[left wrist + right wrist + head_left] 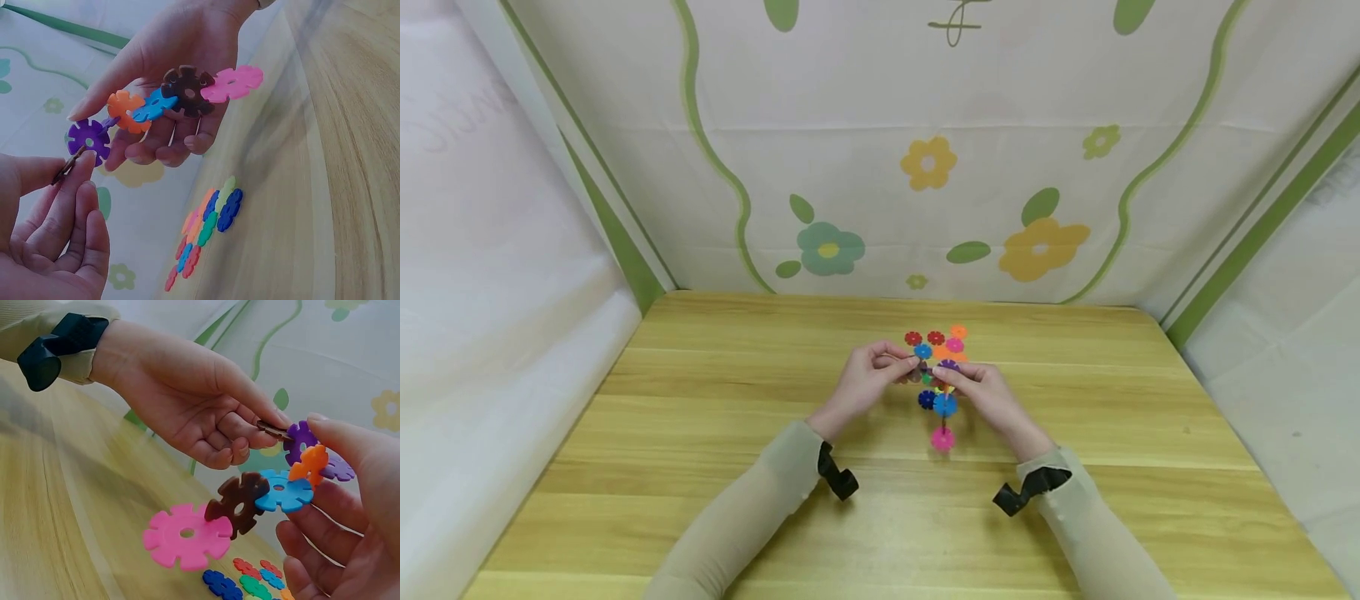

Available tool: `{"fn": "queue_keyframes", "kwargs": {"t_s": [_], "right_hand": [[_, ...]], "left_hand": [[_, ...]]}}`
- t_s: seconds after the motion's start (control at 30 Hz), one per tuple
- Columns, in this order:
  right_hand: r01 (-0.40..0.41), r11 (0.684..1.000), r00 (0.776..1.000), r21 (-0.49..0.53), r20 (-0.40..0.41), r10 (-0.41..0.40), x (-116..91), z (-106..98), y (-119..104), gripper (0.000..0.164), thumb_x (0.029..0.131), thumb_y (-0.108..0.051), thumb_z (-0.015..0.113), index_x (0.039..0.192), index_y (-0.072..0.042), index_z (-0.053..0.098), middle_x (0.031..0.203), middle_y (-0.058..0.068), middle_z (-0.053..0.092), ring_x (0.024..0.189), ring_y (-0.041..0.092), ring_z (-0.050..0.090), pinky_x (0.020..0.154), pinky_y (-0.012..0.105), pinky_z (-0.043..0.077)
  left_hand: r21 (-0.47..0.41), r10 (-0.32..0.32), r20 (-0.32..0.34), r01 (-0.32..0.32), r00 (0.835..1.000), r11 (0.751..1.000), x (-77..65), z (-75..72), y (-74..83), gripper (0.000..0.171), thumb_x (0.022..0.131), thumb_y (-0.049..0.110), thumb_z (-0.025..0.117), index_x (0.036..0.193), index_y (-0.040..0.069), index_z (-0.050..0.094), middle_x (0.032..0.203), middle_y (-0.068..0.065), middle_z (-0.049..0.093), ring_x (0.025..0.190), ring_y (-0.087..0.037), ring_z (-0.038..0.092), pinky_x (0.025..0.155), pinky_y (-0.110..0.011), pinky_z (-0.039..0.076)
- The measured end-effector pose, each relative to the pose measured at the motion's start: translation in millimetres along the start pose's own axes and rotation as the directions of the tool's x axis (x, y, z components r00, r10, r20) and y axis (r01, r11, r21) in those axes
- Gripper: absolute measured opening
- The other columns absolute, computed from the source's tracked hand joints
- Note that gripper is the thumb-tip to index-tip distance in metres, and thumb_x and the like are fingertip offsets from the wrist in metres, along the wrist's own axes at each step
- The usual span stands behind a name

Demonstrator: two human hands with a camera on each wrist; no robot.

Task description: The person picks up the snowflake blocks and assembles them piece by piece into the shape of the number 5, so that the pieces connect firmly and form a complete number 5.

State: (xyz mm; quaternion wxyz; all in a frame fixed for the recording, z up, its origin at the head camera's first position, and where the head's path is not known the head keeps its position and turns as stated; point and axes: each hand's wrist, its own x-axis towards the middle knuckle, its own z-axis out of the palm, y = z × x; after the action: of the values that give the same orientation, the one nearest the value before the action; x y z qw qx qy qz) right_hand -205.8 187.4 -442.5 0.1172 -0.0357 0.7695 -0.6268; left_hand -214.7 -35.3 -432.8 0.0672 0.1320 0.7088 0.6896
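My left hand (867,382) pinches a brown snowflake disc (274,430) edge-on between thumb and fingers. The disc's edge meets a slotted purple snowflake disc (89,142). That purple disc ends a chain held up over the table, where my right hand (992,400) pinches it near a second purple disc (339,467). Along the chain follow an orange disc (309,464), a light blue disc (284,491), another brown disc (188,91) and a pink disc (186,534) at the free end. The other right fingers curl loosely beneath the chain.
Several loose snowflake discs lie on the wooden table (760,517) beyond the hands, among them a red disc (913,338), an orange disc (958,332) and a dark blue disc (230,210). Behind the table hangs a flower-printed cloth (880,183).
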Motion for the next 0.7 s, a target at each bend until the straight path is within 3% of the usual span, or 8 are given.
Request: {"fn": "queue_keyframes", "kwargs": {"t_s": [0.3,0.5,0.6,0.7], "right_hand": [[0.009,1.000,1.000,0.010,-0.011,-0.009,1,-1,1,0.054,0.097,-0.042,0.071,0.117,0.008,0.071,0.104,0.007,0.073,0.103,0.026,0.057,0.099,0.047,0.042],[0.017,1.000,1.000,0.015,-0.025,-0.017,0,-7,1,0.053,0.097,-0.041,0.071,0.117,0.008,0.071,0.100,0.005,0.073,0.094,0.026,0.059,0.098,0.045,0.041],[0.015,1.000,0.999,0.024,-0.032,-0.014,-1,-13,2,0.052,0.097,-0.042,0.070,0.116,0.006,0.072,0.100,0.006,0.073,0.095,0.026,0.060,0.098,0.044,0.042],[0.018,1.000,0.999,0.024,-0.038,-0.017,-2,-19,2,0.052,0.097,-0.043,0.070,0.114,0.006,0.072,0.101,0.008,0.073,0.098,0.025,0.060,0.095,0.040,0.046]], "left_hand": [[0.002,-0.009,0.021,0.009,1.000,1.000,0.5,-2.8,1.2,0.031,0.099,0.031,0.070,0.111,0.003,0.070,0.092,-0.009,0.076,0.095,-0.039,0.070,0.092,-0.058,0.053],[0.052,-0.006,-0.012,0.006,1.000,0.999,4.7,-10.7,-0.3,0.047,0.103,0.046,0.059,0.116,0.003,0.071,0.098,-0.009,0.074,0.100,-0.043,0.066,0.094,-0.055,0.052],[0.075,-0.004,-0.034,0.007,0.999,0.997,12.1,-15.8,-6.8,0.043,0.103,0.041,0.062,0.121,0.002,0.070,0.107,-0.013,0.074,0.105,-0.041,0.066,0.096,-0.053,0.051],[0.158,-0.023,-0.034,0.028,0.999,0.987,21.9,-18.4,-15.1,0.036,0.101,0.030,0.068,0.125,0.003,0.070,0.116,-0.012,0.072,0.107,-0.032,0.067,0.096,-0.046,0.053]]}}
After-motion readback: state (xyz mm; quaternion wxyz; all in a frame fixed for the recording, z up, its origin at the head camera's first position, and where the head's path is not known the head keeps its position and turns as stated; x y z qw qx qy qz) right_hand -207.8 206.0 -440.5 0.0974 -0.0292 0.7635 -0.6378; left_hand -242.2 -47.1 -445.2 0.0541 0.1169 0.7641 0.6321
